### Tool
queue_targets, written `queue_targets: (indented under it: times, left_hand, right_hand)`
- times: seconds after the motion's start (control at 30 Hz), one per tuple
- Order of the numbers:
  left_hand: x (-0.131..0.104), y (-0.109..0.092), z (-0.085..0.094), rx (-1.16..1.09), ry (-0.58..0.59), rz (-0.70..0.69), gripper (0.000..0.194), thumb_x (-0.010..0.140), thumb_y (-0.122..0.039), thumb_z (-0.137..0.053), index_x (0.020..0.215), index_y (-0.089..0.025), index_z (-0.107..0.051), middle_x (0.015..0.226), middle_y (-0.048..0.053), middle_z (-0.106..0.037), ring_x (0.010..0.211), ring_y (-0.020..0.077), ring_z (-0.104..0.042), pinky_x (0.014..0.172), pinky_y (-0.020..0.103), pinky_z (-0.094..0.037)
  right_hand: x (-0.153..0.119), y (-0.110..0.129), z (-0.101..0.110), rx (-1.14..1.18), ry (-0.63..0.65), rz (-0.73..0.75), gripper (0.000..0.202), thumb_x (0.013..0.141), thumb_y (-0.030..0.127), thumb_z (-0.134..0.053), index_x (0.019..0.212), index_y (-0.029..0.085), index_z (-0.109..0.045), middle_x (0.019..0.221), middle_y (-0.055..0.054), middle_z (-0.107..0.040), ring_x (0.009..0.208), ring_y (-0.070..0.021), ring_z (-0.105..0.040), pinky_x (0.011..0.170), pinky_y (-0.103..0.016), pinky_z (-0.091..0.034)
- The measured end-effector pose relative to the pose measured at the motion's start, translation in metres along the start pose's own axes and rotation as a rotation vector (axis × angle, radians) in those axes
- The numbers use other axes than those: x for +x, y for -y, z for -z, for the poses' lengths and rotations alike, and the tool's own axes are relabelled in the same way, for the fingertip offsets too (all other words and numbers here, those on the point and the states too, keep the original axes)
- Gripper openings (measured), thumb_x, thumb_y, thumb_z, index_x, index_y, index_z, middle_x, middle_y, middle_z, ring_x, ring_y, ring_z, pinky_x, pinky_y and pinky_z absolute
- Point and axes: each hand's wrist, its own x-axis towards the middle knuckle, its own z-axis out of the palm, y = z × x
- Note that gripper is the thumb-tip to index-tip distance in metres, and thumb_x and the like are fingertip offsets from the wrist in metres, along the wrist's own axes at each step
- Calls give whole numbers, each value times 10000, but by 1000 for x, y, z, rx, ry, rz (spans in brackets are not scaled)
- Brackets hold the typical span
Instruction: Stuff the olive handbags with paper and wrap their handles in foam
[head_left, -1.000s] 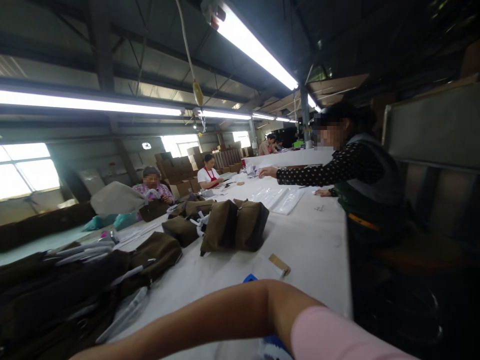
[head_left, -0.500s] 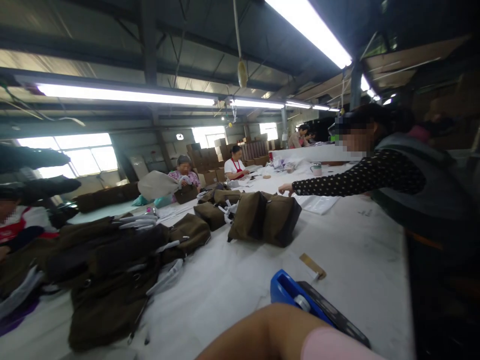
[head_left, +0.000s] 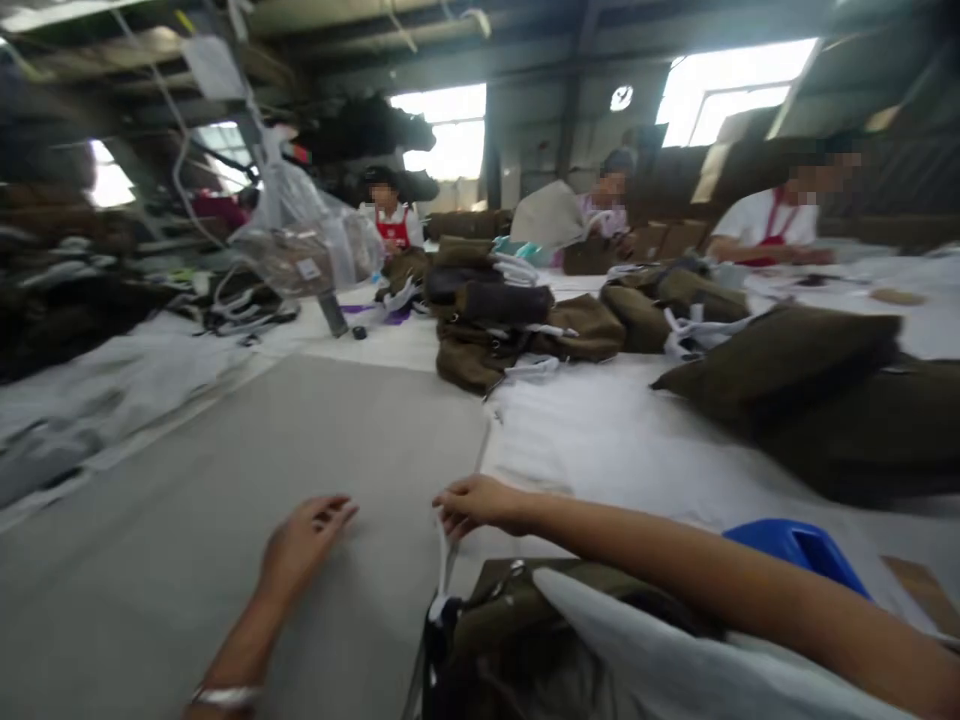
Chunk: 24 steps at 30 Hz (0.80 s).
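An olive-brown bag (head_left: 517, 630) lies close in front of me at the bottom, with a white sheet (head_left: 645, 640) partly over it. From its left side a thin white strip (head_left: 442, 555) runs upward. My right hand (head_left: 472, 503) reaches across the bag and pinches the upper end of this strip. My left hand (head_left: 311, 535) is over the grey board (head_left: 315, 430), to the left of the strip, its fingers loosely bent and apart with nothing in them.
Several olive bags (head_left: 577, 325) lie in piles further back, and more bags (head_left: 810, 390) are on the right. A blue tape dispenser (head_left: 795, 550) sits beside my right forearm. A clear plastic bag (head_left: 300, 240) hangs at the left. Several people work across the table.
My view has swung to the left, and the person at the right has left the frame. Both my hands now show, along with the bag and white strip in front of me.
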Motion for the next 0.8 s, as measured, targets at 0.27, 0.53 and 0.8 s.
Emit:
queue_targets:
  times: [0.27, 0.53, 0.8]
  left_hand:
    - [-9, -4, -57, -34, 167, -32, 345, 709, -461, -782, 940, -212, -720, 944, 48, -716, 882, 256, -640, 767, 340, -474]
    - [4, 9, -44, -159, 151, 8, 412, 846, -568, -541, 904, -225, -762, 998, 65, -774, 980, 289, -675, 892, 382, -464]
    - [-9, -55, -26, -253, 106, -124, 449, 910, -542, -497, 969, -180, -755, 999, 101, -767, 954, 273, -673, 860, 368, -487]
  right_hand:
    - [-10, -34, -20, -7, 26, 1, 209, 909, 318, -700, 795, 144, -718, 709, 2, -706, 605, -94, -643, 644, -209, -550]
    - [-3, -35, -6, 225, -70, -27, 375, 994, 475, -583, 912, 117, -658, 848, -74, -707, 687, -117, -674, 723, -258, -576]
    - [8, -1, -1, 424, -70, 101, 537, 920, 682, -576, 986, 160, -688, 948, -73, -726, 899, -168, -689, 868, -291, -546]
